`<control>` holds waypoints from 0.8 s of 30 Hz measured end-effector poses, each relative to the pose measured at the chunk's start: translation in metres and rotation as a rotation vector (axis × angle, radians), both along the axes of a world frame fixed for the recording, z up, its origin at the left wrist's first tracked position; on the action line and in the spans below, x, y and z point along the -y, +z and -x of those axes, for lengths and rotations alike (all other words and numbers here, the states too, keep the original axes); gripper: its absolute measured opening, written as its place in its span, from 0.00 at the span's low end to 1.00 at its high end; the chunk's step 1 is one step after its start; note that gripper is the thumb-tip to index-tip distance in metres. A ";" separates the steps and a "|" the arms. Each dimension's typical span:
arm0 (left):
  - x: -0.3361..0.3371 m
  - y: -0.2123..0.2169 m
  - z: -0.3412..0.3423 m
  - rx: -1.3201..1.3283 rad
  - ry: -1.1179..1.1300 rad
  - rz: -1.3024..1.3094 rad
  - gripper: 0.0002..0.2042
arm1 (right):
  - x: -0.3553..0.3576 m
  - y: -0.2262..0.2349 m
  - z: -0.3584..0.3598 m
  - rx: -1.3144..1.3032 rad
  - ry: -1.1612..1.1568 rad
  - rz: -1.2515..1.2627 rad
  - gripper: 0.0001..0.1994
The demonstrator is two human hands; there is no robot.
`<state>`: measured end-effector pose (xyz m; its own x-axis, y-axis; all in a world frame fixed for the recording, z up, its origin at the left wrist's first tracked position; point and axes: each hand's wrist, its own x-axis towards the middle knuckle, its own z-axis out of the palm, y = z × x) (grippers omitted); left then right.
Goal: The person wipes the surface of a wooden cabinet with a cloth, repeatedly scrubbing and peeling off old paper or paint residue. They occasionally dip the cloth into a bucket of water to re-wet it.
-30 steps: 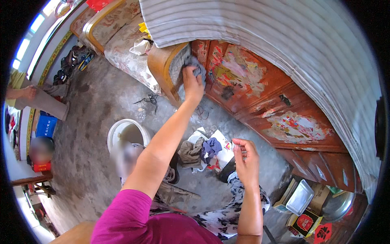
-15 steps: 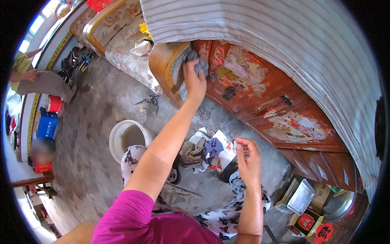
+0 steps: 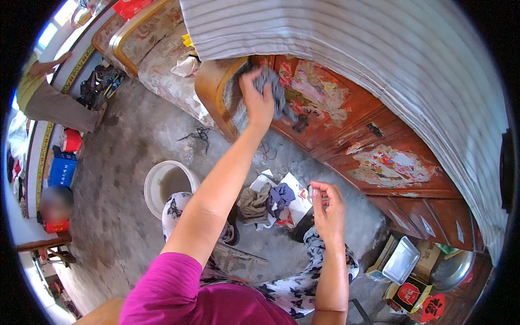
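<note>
My left hand [image 3: 257, 105] is closed on a grey rag [image 3: 275, 92], reaching forward to the wooden cabinet [image 3: 346, 127]. The rag lies against the reddish-brown front, beside torn patches of coloured paper [image 3: 319, 89]. In front of my right knee, my right hand [image 3: 328, 208] is raised with its fingers curled toward the thumb. A small pale spot shows at its fingertips; what it is, I cannot make out. Below, between my feet, a brown cloth [image 3: 254, 205] and a dark blue cloth [image 3: 280, 197] rest on white paper [image 3: 299, 201].
A white bucket [image 3: 153, 189] of murky water stands by my left knee. The sofa's wooden arm [image 3: 214, 92] adjoins the cabinet, whose top a striped cloth [image 3: 346, 32] covers. Boxes and a metal tray [image 3: 401, 261] sit at right. Another person [image 3: 57, 105] is at far left.
My left hand and the rag have shifted slightly, and more of the rag hangs to the right over the cabinet front. My right hand has barely moved. The other person's arm has moved.
</note>
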<state>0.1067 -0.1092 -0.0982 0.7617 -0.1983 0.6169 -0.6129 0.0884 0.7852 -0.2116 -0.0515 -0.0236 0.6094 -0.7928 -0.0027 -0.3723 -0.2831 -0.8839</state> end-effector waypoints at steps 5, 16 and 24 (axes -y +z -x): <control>-0.028 -0.032 -0.016 -0.066 -0.089 -0.204 0.18 | 0.000 -0.006 -0.004 0.019 0.027 0.034 0.08; -0.001 -0.028 -0.003 0.020 0.124 -0.142 0.18 | 0.001 0.006 0.009 0.021 -0.002 0.049 0.08; 0.011 0.066 0.052 0.069 -0.047 -0.023 0.15 | 0.003 0.008 0.019 0.023 -0.028 0.076 0.08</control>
<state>0.0543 -0.1198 -0.0323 0.7072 -0.2473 0.6623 -0.6610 0.1010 0.7436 -0.2310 -0.0542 -0.0159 0.5865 -0.8068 0.0717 -0.3610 -0.3397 -0.8685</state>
